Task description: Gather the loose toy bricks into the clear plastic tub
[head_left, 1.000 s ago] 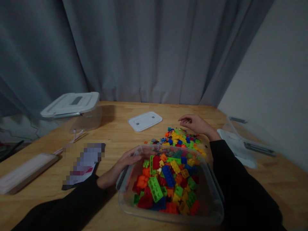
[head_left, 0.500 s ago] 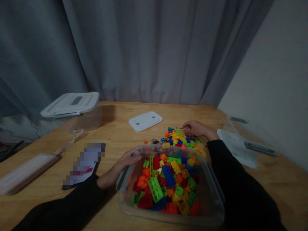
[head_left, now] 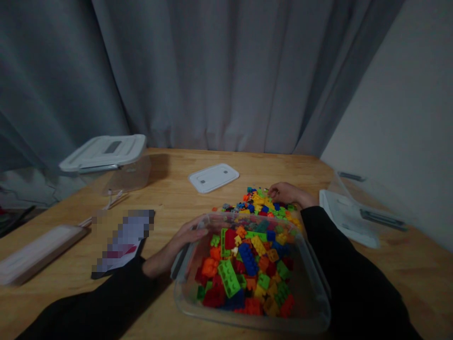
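Observation:
A clear plastic bin (head_left: 320, 283) holding large colourful bricks (head_left: 247, 259) stands in front of me. My left hand (head_left: 187, 236) grips its left rim near the back corner, fingers wrapped over the edge. Behind the bin lies a pile of small mixed bricks (head_left: 262, 202) on the wooden table. At the right side of that pile is my right hand (head_left: 285, 192), its fingers curled down onto the bricks. Whatever its fingertips may hold is too small to make out.
A white lid (head_left: 214, 178) lies behind the pile. A lidded clear box (head_left: 129, 174) stands at the back left, near a phone-like device (head_left: 127, 241) and a long white case (head_left: 42, 252). On the right are another clear box (head_left: 375, 198) and white lid (head_left: 341, 212).
My right hand has lowered slightly onto the pile, and its sleeve has shifted a little to the left. My left hand and the bin have stayed in place.

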